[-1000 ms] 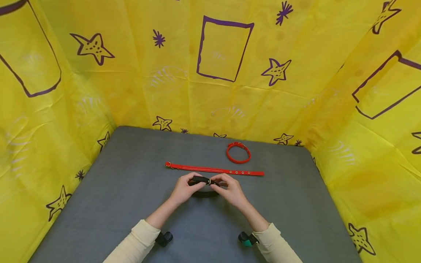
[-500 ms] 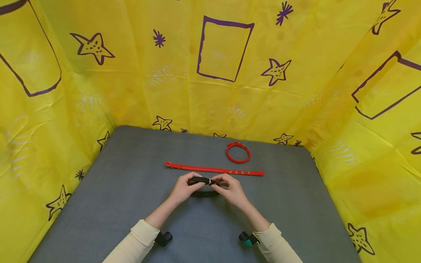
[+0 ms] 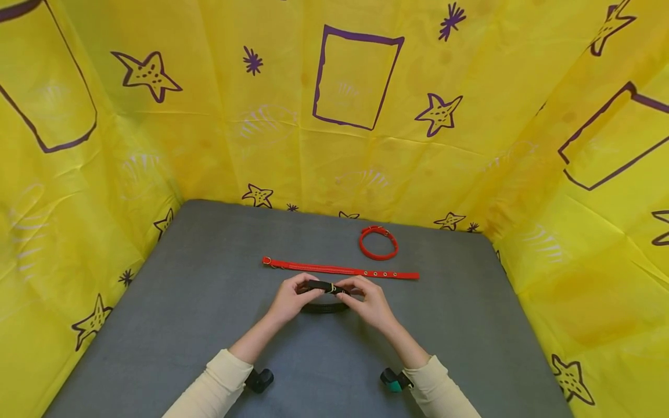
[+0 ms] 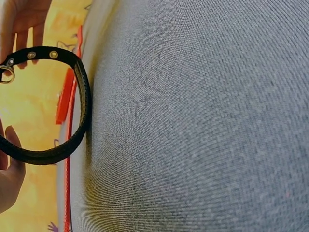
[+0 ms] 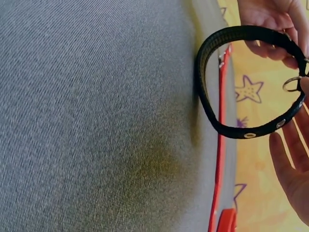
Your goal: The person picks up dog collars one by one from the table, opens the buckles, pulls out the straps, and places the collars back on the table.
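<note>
A black collar (image 3: pixel 324 309) with metal eyelets is bent into a loop and stands on the grey table, its far edge raised. My left hand (image 3: pixel 289 299) pinches the upper part of the loop between thumb and fingers. From the other side my right hand (image 3: pixel 368 299) pinches it close to the buckle (image 3: pixel 333 288). A metal ring (image 5: pixel 291 84) hangs at the top in the right wrist view. Eyelets (image 4: pixel 53 54) run along my right hand's side of the collar. Whether the strap end is through the buckle is hard to tell.
Just beyond my hands a red collar (image 3: pixel 334 269) lies flat and straight, its eyelets to the right. Farther back lies another red collar (image 3: pixel 378 253) closed in a ring. Yellow patterned cloth (image 3: pixel 282 157) walls in the grey table (image 3: pixel 219 244) at the back and sides.
Both hands stay almost in place on the black collar. Its loop and buckle shift very slightly between the fingers. The red collars have not moved.
</note>
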`<act>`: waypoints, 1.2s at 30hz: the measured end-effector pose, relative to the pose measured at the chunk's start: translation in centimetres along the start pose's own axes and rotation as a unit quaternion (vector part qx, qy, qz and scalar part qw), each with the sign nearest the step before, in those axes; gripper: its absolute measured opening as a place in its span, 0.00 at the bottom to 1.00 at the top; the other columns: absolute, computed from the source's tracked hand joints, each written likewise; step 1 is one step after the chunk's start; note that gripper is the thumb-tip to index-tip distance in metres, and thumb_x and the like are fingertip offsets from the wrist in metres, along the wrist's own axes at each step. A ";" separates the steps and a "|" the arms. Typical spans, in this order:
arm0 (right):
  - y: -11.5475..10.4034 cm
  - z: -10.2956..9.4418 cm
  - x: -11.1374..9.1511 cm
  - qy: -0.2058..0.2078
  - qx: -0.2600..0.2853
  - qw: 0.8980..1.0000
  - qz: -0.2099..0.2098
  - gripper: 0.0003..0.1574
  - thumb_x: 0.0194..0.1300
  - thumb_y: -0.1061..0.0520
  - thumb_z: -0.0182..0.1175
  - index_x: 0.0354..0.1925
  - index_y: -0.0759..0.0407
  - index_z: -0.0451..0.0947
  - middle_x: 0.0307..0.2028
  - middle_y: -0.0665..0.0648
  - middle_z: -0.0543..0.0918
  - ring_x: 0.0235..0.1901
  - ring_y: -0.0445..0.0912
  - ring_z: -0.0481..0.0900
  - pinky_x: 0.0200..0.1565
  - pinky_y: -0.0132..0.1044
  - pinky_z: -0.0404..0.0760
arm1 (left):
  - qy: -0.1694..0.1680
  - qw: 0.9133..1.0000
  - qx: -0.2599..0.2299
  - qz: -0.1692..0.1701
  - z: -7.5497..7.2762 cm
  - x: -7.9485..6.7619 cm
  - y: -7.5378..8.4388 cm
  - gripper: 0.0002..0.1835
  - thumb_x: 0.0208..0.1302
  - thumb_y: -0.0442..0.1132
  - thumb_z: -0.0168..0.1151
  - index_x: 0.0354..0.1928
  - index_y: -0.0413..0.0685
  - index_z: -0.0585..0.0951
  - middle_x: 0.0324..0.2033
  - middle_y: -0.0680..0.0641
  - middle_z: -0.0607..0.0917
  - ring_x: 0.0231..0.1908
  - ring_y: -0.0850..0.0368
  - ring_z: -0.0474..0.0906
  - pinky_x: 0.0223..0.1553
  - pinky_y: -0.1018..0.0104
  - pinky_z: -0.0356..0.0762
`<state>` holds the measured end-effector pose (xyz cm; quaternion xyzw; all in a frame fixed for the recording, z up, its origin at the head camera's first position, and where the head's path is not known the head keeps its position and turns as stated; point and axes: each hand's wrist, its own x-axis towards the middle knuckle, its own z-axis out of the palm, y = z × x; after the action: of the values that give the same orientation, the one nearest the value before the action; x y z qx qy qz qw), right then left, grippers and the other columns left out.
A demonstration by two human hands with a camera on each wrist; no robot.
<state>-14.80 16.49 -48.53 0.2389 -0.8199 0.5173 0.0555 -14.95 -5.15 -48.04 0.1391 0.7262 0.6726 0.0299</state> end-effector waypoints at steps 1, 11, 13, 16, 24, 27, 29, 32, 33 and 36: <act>-0.3 0.0 0.0 0.000 0.000 1.000 -0.007 0.12 0.59 0.67 0.67 0.43 0.63 0.83 0.39 0.59 0.84 0.40 0.55 0.81 0.43 0.54 0.82 | 0.001 1.000 -0.001 0.000 0.0 0.0 -0.1 0.08 0.58 0.27 0.67 0.39 0.30 0.81 0.35 0.40 0.86 0.34 0.60 0.81 0.38 0.70 0.77; 2.1 0.4 0.5 -0.009 -0.017 1.000 -0.001 0.16 0.59 0.60 0.70 0.47 0.54 0.82 0.42 0.52 0.83 0.44 0.49 0.82 0.47 0.52 0.81 | -0.002 1.000 -0.023 -0.007 -0.3 0.3 -0.7 0.09 0.59 0.27 0.67 0.40 0.29 0.80 0.35 0.42 0.86 0.34 0.62 0.81 0.37 0.71 0.77; 2.4 0.5 0.7 -0.011 -0.012 1.000 0.000 0.16 0.60 0.57 0.70 0.47 0.51 0.82 0.42 0.49 0.83 0.44 0.46 0.81 0.48 0.48 0.81 | -0.005 1.000 -0.027 -0.009 -0.3 0.5 -0.7 0.09 0.59 0.27 0.67 0.40 0.29 0.80 0.35 0.42 0.86 0.34 0.62 0.81 0.37 0.70 0.77; 2.4 0.6 1.0 -0.011 -0.010 1.000 -0.003 0.14 0.61 0.55 0.69 0.46 0.49 0.82 0.42 0.46 0.83 0.44 0.43 0.81 0.48 0.43 0.81 | -0.008 0.999 -0.030 -0.012 -0.3 0.6 -0.8 0.08 0.60 0.27 0.67 0.40 0.29 0.80 0.36 0.41 0.86 0.34 0.63 0.80 0.37 0.70 0.77; 2.4 0.8 1.1 -0.004 -0.019 1.000 -0.009 0.11 0.62 0.57 0.68 0.44 0.51 0.83 0.40 0.46 0.83 0.41 0.42 0.81 0.46 0.40 0.82 | -0.011 0.999 -0.028 -0.018 -0.2 0.8 -0.7 0.08 0.60 0.28 0.66 0.40 0.30 0.81 0.37 0.37 0.85 0.35 0.59 0.81 0.37 0.70 0.76; 2.4 0.7 1.0 -0.005 -0.021 1.000 -0.005 0.11 0.62 0.56 0.68 0.44 0.51 0.83 0.39 0.45 0.82 0.41 0.40 0.80 0.46 0.39 0.81 | -0.010 1.000 -0.025 -0.016 -0.2 0.8 -0.9 0.08 0.60 0.28 0.67 0.40 0.31 0.81 0.37 0.38 0.85 0.36 0.53 0.81 0.36 0.70 0.76; 2.4 0.6 1.0 -0.007 -0.021 1.000 -0.006 0.11 0.62 0.56 0.68 0.45 0.51 0.83 0.40 0.46 0.82 0.41 0.40 0.80 0.46 0.39 0.81 | -0.008 1.000 -0.023 -0.014 -0.2 0.9 -0.9 0.08 0.60 0.28 0.67 0.40 0.31 0.81 0.37 0.38 0.85 0.37 0.53 0.81 0.37 0.70 0.77; 2.6 0.6 0.9 -0.002 -0.022 1.000 -0.007 0.11 0.62 0.57 0.68 0.45 0.51 0.83 0.39 0.47 0.82 0.41 0.41 0.80 0.46 0.39 0.82 | -0.004 1.000 -0.021 -0.016 -0.3 0.8 -0.8 0.09 0.60 0.26 0.66 0.41 0.30 0.81 0.39 0.36 0.85 0.37 0.56 0.81 0.38 0.70 0.77; 2.6 0.6 0.9 0.001 -0.023 1.000 -0.010 0.11 0.62 0.57 0.69 0.45 0.52 0.83 0.39 0.48 0.82 0.41 0.42 0.81 0.45 0.40 0.82 | -0.002 1.000 -0.021 -0.018 -0.3 0.8 -0.8 0.09 0.60 0.26 0.66 0.41 0.30 0.81 0.39 0.35 0.85 0.37 0.58 0.81 0.39 0.70 0.77; 2.5 0.6 0.8 0.012 -0.027 0.999 -0.015 0.12 0.60 0.60 0.69 0.44 0.55 0.83 0.39 0.52 0.82 0.40 0.47 0.81 0.43 0.44 0.83 | 0.000 1.000 -0.023 -0.016 -0.4 0.8 -0.9 0.08 0.60 0.25 0.65 0.41 0.29 0.80 0.39 0.35 0.85 0.37 0.62 0.81 0.40 0.71 0.77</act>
<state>-16.52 16.62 -50.60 0.2432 -0.8294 0.4966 0.0796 -15.98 -5.34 -48.80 0.1265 0.7128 0.6885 0.0442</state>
